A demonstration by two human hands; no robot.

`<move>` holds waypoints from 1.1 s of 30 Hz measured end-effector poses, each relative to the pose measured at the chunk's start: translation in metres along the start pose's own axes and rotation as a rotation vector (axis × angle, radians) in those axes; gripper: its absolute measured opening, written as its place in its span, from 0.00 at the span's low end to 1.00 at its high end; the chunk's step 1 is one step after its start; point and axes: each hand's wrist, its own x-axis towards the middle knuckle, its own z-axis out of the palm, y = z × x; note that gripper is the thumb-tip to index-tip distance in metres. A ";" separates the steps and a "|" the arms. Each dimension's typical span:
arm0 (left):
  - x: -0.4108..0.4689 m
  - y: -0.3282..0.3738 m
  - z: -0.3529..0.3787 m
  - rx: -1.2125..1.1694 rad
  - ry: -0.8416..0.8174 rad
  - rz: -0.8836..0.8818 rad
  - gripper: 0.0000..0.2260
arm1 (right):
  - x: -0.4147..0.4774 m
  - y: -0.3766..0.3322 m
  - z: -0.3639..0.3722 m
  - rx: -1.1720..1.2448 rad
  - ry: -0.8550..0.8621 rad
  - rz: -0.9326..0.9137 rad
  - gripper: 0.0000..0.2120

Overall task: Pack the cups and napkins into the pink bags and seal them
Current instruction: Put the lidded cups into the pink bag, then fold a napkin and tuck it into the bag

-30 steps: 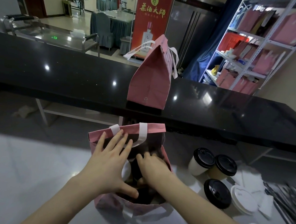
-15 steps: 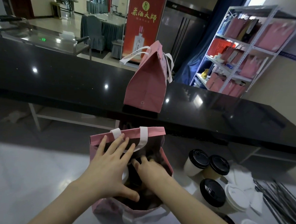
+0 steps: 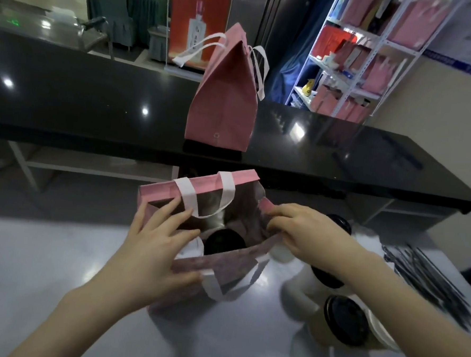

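Keeping a pink paper bag with white handles (image 3: 232,263) standing open on the near pale grey table (image 3: 44,263), a black-lidded cup (image 3: 225,241) sitting inside. Spreading the left hand (image 3: 155,245), fingers straight, over its left rim; pinching its right rim with curled fingers of the right hand (image 3: 305,232). Showing a bottle on the far red banner (image 3: 197,10), its writing being cropped past reading.
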 end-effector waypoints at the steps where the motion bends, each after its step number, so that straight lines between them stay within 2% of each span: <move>1: 0.000 0.001 0.000 -0.045 0.041 0.009 0.25 | -0.004 0.002 -0.001 0.011 0.010 -0.005 0.13; 3: 0.000 0.001 0.002 -0.070 0.161 0.029 0.09 | -0.009 0.003 0.000 0.004 0.045 -0.002 0.12; 5: -0.001 0.001 0.006 -0.037 0.240 -0.030 0.04 | -0.008 0.004 0.006 -0.005 0.119 0.031 0.09; 7: -0.003 0.004 0.010 -0.026 0.282 -0.087 0.08 | -0.003 0.006 0.014 -0.001 0.237 0.082 0.04; 9: -0.005 0.011 0.010 -0.028 0.283 -0.136 0.13 | 0.002 0.008 0.021 0.015 0.307 0.089 0.04; 12: -0.002 0.029 0.008 -0.030 0.312 -0.204 0.04 | 0.001 0.013 0.030 0.069 0.383 0.008 0.06; 13: 0.001 0.036 0.007 -0.036 0.309 -0.224 0.08 | -0.002 0.017 0.032 0.096 0.403 -0.010 0.09; 14: 0.005 0.043 0.007 -0.045 0.312 -0.225 0.10 | -0.007 0.022 0.035 0.124 0.424 -0.020 0.11; 16: 0.016 0.062 0.005 -0.042 0.357 -0.213 0.08 | -0.021 0.039 0.039 0.156 0.460 -0.040 0.11; 20: 0.056 0.129 0.013 -0.106 0.447 -0.104 0.10 | -0.067 0.093 0.047 0.175 0.487 -0.035 0.04; 23: 0.101 0.193 0.032 -0.193 0.413 -0.037 0.08 | -0.110 0.151 0.057 0.211 0.434 0.122 0.04; 26: 0.150 0.253 0.061 -0.274 0.347 0.028 0.05 | -0.154 0.213 0.079 0.227 0.263 0.310 0.08; 30: 0.219 0.317 0.104 -0.349 0.122 0.071 0.06 | -0.204 0.271 0.114 0.298 0.089 0.458 0.09; 33: 0.269 0.351 0.139 -0.378 -0.074 0.085 0.10 | -0.225 0.301 0.142 0.334 0.026 0.529 0.10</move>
